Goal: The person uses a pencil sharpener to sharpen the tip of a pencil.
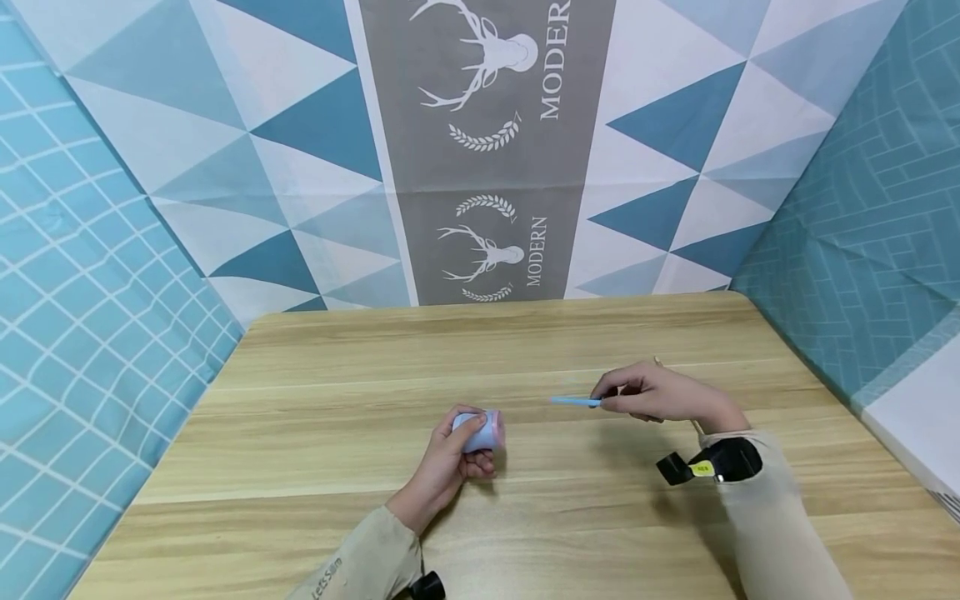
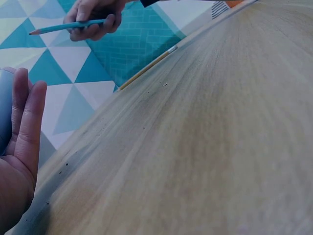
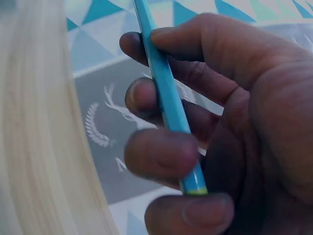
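In the head view my left hand (image 1: 442, 471) grips a small light-blue cylinder (image 1: 491, 430) with a pink end, thumb across its side, low over the table's middle. The left wrist view catches only the cylinder's edge (image 2: 5, 110) at the far left, beside two raised fingers. To the right, my right hand (image 1: 663, 395) holds a blue pencil (image 1: 574, 401) above the table. Its sharpened tip points left toward the cylinder, a short gap away. Seen from the right wrist, thumb and fingertips pinch the pencil (image 3: 168, 95) along its length, the rear end lying among the lower fingers.
Both hands are over a wooden table (image 1: 315, 450) with rounded far corners. A patterned wall covering (image 1: 480, 167) rises behind its far edge, with blue tiled sheets (image 1: 82, 275) on the left and right. A black wrist camera (image 1: 708, 463) sits on the right sleeve.
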Demonstrator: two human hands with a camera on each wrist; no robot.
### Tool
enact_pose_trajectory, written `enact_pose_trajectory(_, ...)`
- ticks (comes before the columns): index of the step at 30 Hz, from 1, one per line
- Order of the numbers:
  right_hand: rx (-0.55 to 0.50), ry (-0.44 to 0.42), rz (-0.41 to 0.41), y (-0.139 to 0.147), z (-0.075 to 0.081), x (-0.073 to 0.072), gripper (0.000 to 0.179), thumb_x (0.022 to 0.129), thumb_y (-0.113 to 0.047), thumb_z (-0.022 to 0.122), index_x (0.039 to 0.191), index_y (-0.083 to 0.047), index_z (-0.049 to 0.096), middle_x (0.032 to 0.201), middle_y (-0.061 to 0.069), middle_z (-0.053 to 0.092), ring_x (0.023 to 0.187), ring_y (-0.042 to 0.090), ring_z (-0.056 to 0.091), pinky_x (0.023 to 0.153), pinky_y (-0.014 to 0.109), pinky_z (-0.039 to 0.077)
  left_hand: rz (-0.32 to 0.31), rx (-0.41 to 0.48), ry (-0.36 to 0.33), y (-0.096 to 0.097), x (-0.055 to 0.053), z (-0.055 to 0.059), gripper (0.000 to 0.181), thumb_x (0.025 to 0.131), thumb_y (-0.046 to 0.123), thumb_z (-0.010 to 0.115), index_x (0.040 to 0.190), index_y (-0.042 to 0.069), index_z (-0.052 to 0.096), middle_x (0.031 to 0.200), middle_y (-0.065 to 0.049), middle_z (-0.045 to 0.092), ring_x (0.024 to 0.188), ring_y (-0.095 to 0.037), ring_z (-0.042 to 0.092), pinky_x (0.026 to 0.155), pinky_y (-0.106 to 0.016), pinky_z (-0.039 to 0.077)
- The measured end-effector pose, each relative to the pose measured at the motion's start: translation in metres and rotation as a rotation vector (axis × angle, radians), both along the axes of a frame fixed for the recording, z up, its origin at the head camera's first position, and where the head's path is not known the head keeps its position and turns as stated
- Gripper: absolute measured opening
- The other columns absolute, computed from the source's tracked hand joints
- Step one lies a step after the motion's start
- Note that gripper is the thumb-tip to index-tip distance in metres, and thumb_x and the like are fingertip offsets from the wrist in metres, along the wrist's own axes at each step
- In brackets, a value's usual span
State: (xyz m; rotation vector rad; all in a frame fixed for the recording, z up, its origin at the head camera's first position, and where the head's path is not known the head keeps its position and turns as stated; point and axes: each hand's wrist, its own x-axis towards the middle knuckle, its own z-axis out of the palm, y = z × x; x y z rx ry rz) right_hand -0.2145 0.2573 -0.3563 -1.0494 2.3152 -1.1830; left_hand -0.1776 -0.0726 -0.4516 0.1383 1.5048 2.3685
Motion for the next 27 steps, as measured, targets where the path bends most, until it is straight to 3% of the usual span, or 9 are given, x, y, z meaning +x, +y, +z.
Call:
enact_pose_trajectory(3,0.045,0.035,0.01,-0.015,-0.006,0.0,0.014,0.101,-0.012,0.058,0.106,-0.009,0.071,0.075,-0.001,0.058,0.056,0.004,0.042,0.046,0.021,0.039,0.005,0.005,-0.002,0.0,0.0,0.0,0.005,0.101,0.018,0.053,0.103,0.015,0.056,0.064,-0.008,0.06,0.048,-0.01,0.062,0.051,-0.029,0.06)
enact_pose_trajectory(7,0.071,0.088,0.008,-0.033,-0.014,0.001,0.016,0.101,-0.018,0.059,0.106,-0.009,0.072,0.09,0.008,0.066,0.069,0.005,0.047,0.057,0.021,0.043,0.005,0.01,-0.003,0.0,0.001,0.0,0.005,0.102,0.017,0.052,0.102,0.016,0.056,0.065,-0.008,0.06,0.048,-0.01,0.062,0.052,-0.029,0.06)
enact_pose_trajectory(12,0.063,0.102,-0.023,-0.05,-0.019,0.003,0.017,0.101,-0.019,0.06,0.105,-0.008,0.072,0.089,0.01,0.067,0.065,0.005,0.044,0.055,0.02,0.039,-0.001,0.007,-0.002,-0.001,0.001,0.0,0.005,0.102,0.017,0.052,0.102,0.017,0.057,0.066,-0.008,0.06,0.049,-0.01,0.062,0.052,-0.029,0.061)
enact_pose_trajectory(16,0.066,0.13,-0.033,-0.061,-0.021,0.006,0.018,0.101,-0.019,0.06,0.106,-0.007,0.073,0.094,0.007,0.07,0.068,0.005,0.049,0.057,0.02,0.042,-0.006,-0.007,0.001,-0.001,0.001,0.0,0.005,0.102,0.018,0.053,0.103,0.018,0.058,0.07,-0.008,0.062,0.049,-0.009,0.063,0.052,-0.028,0.06)
enact_pose_trajectory(23,0.067,0.247,-0.048,-0.077,-0.026,0.012,0.016,0.1,-0.016,0.061,0.105,-0.006,0.073,0.097,0.003,0.073,0.081,0.005,0.061,0.07,0.025,0.054,0.001,-0.015,-0.003,0.001,-0.001,-0.001,0.005,0.102,0.02,0.054,0.103,0.016,0.057,0.068,-0.008,0.062,0.049,-0.009,0.063,0.053,-0.028,0.06)
enact_pose_trajectory(27,0.086,0.34,-0.044,-0.085,-0.03,0.015,0.013,0.1,-0.015,0.062,0.102,-0.007,0.072,0.092,0.0,0.072,0.076,0.002,0.059,0.067,0.024,0.053,0.001,-0.021,-0.012,0.002,0.0,-0.002,0.005,0.101,0.02,0.055,0.104,0.015,0.057,0.069,-0.009,0.062,0.05,-0.01,0.063,0.052,-0.029,0.06)
